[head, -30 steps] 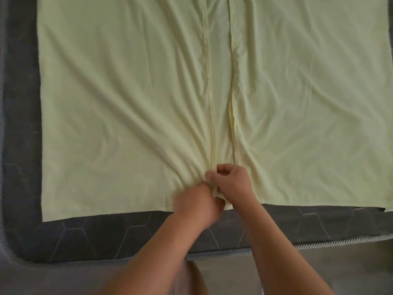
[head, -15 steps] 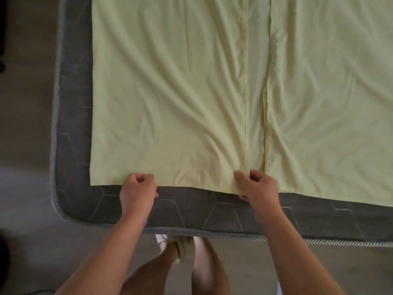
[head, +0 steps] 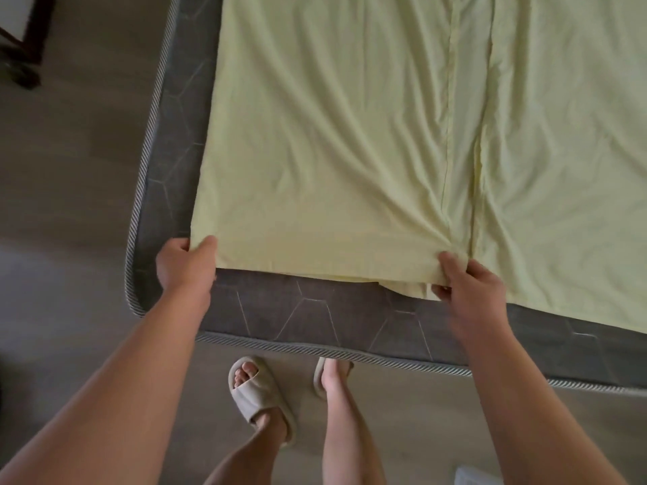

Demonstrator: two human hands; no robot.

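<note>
The pale yellow fabric bedsheet (head: 350,134) lies spread flat on the dark grey hexagon-quilted mattress (head: 280,309). The left grip (head: 185,266) pinches its near left corner, thumb on top. The right grip (head: 469,288) pinches the near hem where the long centre seam (head: 449,134) ends, and the cloth bunches there.
</note>
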